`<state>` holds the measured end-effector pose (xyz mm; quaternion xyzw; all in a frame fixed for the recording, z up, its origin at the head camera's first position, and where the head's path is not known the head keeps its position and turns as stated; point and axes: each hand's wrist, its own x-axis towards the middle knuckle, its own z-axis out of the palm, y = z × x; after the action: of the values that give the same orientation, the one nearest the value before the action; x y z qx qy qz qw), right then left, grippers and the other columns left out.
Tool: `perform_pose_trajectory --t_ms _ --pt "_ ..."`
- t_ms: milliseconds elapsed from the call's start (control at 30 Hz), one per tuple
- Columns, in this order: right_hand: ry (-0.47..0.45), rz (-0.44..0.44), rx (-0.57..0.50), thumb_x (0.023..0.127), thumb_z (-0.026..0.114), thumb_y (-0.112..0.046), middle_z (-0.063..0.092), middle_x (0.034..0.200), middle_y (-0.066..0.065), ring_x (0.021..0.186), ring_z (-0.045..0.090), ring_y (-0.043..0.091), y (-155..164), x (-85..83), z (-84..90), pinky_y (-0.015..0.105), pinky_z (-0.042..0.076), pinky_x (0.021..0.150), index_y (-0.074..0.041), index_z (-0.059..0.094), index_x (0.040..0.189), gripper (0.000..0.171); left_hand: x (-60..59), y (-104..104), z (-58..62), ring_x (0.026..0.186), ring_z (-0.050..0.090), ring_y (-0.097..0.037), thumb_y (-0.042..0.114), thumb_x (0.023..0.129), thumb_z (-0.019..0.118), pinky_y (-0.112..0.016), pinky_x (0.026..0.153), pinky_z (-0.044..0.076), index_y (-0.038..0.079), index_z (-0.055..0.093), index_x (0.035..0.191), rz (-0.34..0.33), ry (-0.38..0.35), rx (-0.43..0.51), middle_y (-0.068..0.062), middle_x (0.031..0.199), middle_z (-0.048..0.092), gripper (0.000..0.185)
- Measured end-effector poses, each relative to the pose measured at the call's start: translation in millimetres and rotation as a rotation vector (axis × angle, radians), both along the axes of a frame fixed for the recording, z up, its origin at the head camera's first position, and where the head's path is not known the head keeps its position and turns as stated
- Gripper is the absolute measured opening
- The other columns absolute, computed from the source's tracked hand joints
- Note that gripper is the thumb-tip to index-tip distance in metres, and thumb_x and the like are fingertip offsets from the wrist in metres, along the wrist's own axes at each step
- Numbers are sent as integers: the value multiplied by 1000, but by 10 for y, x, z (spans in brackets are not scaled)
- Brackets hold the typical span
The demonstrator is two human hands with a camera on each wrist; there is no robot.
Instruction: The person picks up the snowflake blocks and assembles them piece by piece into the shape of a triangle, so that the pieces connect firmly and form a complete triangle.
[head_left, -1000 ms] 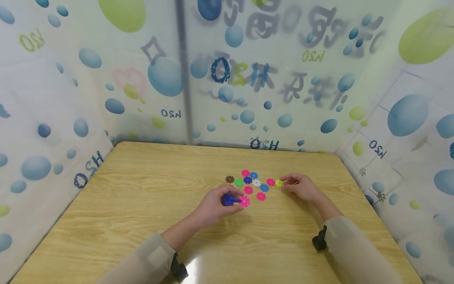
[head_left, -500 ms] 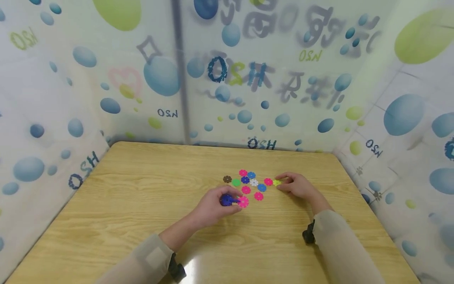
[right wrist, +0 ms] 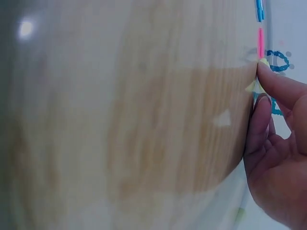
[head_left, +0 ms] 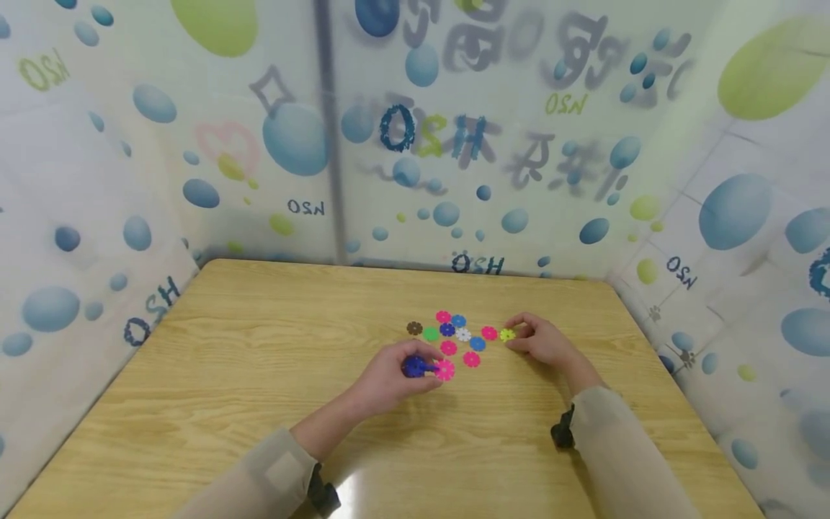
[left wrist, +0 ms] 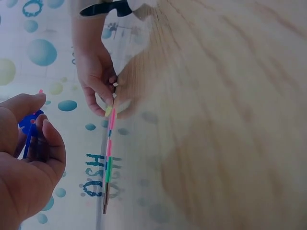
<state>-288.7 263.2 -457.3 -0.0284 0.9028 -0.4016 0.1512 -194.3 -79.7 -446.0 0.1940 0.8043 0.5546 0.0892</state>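
My left hand (head_left: 389,376) grips a joined cluster of dark blue plastic snowflake discs (head_left: 415,366) with a pink snowflake disc (head_left: 444,370) at its right end. In the left wrist view, curled fingers partly hide the blue discs (left wrist: 29,123). At the right end of a group of loose snowflake discs, my right hand (head_left: 547,344) has thumb and fingertips at a yellow snowflake disc (head_left: 507,335), pinching it at the tabletop. The right wrist view shows the thumb and a finger of the right hand (right wrist: 283,124) on it. A pink disc (head_left: 489,333) lies just to its left.
Between the hands and beyond them lie several flat discs, among them a brown disc (head_left: 414,328), a green disc (head_left: 431,334), a white disc (head_left: 463,334) and a light blue disc (head_left: 478,344). Patterned curtains (head_left: 415,238) enclose the back and sides of the wooden table (head_left: 259,346).
My right hand has moved slightly left, and its fingertips have come onto the yellow disc. The left hand stays in place with its cluster. The head view has shifted a little.
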Motion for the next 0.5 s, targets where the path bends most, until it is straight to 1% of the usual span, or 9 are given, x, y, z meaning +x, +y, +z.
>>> perform_pose_trajectory --t_ms 167,233,333,400,500 --pt "45 15 -4 105 75 -16 59 118 16 100 57 26 25 36 -17 32 55 80 -6 62 136 35 7 -5 -2 117 70 -21 22 97 87 -42 103 62 18 77 126 7 -29 6 -4 121 75 31" --pt "75 27 -2 104 76 -14 61 116 15 98 58 26 47 56 -30 32 54 81 -6 63 133 33 8 -10 -3 118 70 -21 22 97 87 -43 104 62 18 77 127 11 -37 8 -4 123 75 32" --pt "112 28 7 103 78 -13 64 108 12 95 58 25 76 100 -33 31 54 80 -7 66 127 28 9 -19 0 119 70 -21 22 97 87 -44 106 61 19 76 128 16 -42 8 -4 124 75 32" --pt "118 26 -2 103 77 -13 64 105 11 92 59 24 85 146 -31 30 55 79 -8 68 125 25 8 -27 3 119 70 -21 23 97 86 -45 107 61 19 76 128 17 -42 6 -3 123 75 32" --pt "109 26 -45 104 76 -13 66 105 10 90 62 23 56 246 8 29 57 76 -9 69 125 22 8 -38 13 118 69 -20 23 98 86 -46 108 60 19 76 128 17 -39 2 -2 122 75 32"
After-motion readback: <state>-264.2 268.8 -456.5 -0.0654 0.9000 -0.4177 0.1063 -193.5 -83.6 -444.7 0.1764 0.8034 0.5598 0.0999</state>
